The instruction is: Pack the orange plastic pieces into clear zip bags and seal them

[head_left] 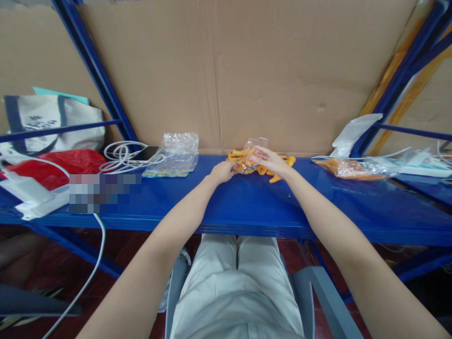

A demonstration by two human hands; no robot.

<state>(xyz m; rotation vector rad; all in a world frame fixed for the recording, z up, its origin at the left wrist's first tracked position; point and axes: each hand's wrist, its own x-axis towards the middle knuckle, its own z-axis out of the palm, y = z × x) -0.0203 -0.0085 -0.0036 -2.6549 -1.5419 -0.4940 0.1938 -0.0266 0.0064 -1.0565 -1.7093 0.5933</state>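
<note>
My left hand (pixel 223 172) is closed on the near left edge of a clear plastic bag (pixel 260 141). Inside and around this bag lie several orange plastic pieces (pixel 238 154) with slim stems and wider ends. From the right, my right hand (pixel 271 160) reaches over the bag, its fingers stretched out and slightly apart, touching the plastic; its thumb side is hard to make out. Some loose orange pieces (pixel 275 178) rest on the blue shelf top (pixel 247 207), below and to the right of that hand. My hands cover part of the pile.
Left of the pile are an empty-looking clear bag (pixel 181 153), coiled white cable (pixel 123 155), a red bag (pixel 76 162) and a white power strip (pixel 44 202). At right lies another bag with orange pieces (pixel 356 168). Cardboard (pixel 247 70) stands behind, between blue posts (pixel 95 70).
</note>
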